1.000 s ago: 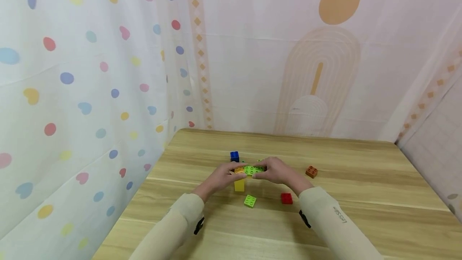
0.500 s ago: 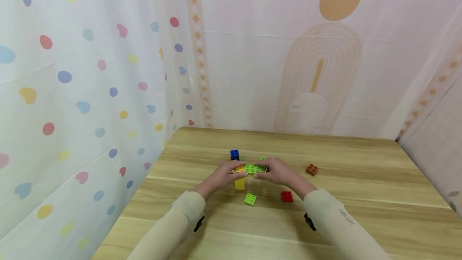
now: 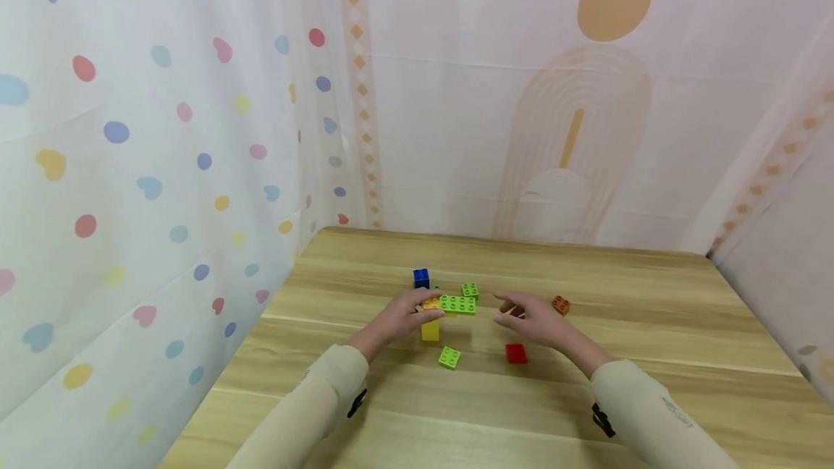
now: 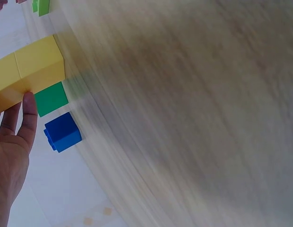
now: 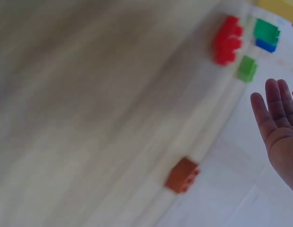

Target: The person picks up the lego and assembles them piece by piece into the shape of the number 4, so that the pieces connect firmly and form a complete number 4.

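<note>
My left hand (image 3: 400, 317) grips a standing stack of yellow blocks (image 3: 430, 331) near its orange top (image 3: 431, 303); in the left wrist view its fingers touch the yellow blocks (image 4: 40, 64). From the stack's top a long lime-green brick (image 3: 458, 304) sticks out to the right. To the right of that brick, my right hand (image 3: 536, 318) hangs over the table with fingers apart, holding nothing. The right wrist view shows the right hand (image 5: 282, 132) with relaxed fingers. A blue block (image 3: 421, 278) stands just behind the left hand, beside a green one (image 4: 52, 99).
On the wooden table (image 3: 365, 425) lie a small lime brick (image 3: 449, 357) in front of the stack, another (image 3: 470, 290) behind it, a red brick (image 3: 516, 353) below the right hand and a brown brick (image 3: 561, 305) beyond the right wrist. Curtains hang behind and at the left.
My right hand has let go of the long lime-green brick's right end and moved off to the right. The left hand keeps its grip at the top of the yellow stack.
</note>
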Motion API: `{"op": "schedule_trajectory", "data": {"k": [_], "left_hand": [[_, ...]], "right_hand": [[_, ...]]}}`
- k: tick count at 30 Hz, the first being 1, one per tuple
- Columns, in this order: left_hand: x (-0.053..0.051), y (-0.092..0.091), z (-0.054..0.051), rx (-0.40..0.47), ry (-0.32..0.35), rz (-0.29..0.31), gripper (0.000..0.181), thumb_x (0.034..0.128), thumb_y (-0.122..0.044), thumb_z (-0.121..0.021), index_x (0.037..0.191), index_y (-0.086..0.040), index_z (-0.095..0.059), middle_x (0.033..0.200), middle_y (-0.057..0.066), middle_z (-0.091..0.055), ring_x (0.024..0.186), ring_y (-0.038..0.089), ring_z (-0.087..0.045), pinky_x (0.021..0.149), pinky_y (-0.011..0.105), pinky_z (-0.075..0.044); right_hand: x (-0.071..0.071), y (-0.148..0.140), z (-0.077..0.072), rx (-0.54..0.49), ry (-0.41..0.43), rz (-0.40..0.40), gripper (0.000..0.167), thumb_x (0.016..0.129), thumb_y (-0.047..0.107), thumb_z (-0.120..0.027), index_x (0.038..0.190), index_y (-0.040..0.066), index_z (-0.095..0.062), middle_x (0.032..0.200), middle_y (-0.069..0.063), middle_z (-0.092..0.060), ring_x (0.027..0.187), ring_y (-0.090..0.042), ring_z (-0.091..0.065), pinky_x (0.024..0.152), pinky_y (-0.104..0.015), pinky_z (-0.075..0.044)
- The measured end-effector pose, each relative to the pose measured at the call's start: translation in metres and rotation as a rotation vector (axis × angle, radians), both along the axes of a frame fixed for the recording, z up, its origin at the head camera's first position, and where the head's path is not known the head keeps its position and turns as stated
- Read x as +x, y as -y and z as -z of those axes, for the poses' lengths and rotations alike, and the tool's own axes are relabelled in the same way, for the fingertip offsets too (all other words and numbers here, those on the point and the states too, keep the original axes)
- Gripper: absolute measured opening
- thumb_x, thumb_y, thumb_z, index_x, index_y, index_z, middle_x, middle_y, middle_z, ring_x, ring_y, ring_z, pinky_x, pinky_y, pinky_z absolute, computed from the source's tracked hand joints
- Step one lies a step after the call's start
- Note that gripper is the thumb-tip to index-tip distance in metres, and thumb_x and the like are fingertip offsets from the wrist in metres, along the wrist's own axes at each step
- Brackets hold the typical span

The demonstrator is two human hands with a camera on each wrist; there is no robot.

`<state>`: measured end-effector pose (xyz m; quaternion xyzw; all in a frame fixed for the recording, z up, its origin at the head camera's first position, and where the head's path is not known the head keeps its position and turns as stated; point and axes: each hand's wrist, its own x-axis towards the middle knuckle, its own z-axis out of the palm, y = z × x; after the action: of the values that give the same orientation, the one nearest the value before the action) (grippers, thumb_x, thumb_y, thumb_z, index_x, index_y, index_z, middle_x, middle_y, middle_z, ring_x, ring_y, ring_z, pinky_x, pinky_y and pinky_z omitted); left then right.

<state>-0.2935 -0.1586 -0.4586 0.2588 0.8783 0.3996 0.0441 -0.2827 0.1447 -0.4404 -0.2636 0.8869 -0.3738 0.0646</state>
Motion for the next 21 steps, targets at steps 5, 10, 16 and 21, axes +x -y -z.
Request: {"op": "schedule_trajectory", "data": {"k": [5,10,16,21], "left_hand": [[0.000,-0.001,-0.001,-0.006,-0.002,-0.007,0.050,0.1004,-0.030,-0.060,0.143,-0.004,-0.052,0.128,0.011,-0.060,0.096,0.017,-0.055,0.086,0.040,-0.049],[0.000,0.000,0.000,-0.004,-0.008,-0.011,0.049,0.1003,-0.029,-0.061,0.142,-0.004,-0.053,0.126,0.011,-0.061,0.095,0.017,-0.055,0.085,0.040,-0.049],[-0.001,0.000,0.002,-0.011,-0.009,-0.010,0.050,0.1004,-0.030,-0.060,0.142,-0.004,-0.053,0.127,0.011,-0.061,0.097,0.017,-0.055,0.085,0.039,-0.049],[-0.001,-0.001,0.001,0.002,-0.009,-0.001,0.050,0.1003,-0.030,-0.061,0.142,-0.004,-0.053,0.126,0.010,-0.062,0.095,0.016,-0.056,0.085,0.039,-0.049]], "right_hand": [[0.008,-0.023,0.016,0.028,-0.003,0.012,0.050,0.097,0.026,-0.066,0.136,-0.004,-0.056,0.116,-0.016,-0.066,0.099,-0.025,-0.063,0.083,-0.042,-0.053],[0.014,-0.031,0.031,0.052,-0.022,0.000,0.051,0.092,0.024,-0.072,0.133,-0.004,-0.059,0.111,-0.013,-0.066,0.097,-0.023,-0.062,0.082,-0.039,-0.052],[0.020,-0.034,0.038,0.099,-0.040,-0.012,0.054,0.085,0.027,-0.080,0.127,-0.003,-0.064,0.102,-0.002,-0.062,0.089,-0.014,-0.053,0.077,-0.031,-0.048],[0.021,-0.035,0.041,0.114,-0.063,-0.014,0.051,0.083,0.028,-0.082,0.122,-0.001,-0.067,0.098,0.000,-0.059,0.086,-0.013,-0.053,0.075,-0.030,-0.048]]}}
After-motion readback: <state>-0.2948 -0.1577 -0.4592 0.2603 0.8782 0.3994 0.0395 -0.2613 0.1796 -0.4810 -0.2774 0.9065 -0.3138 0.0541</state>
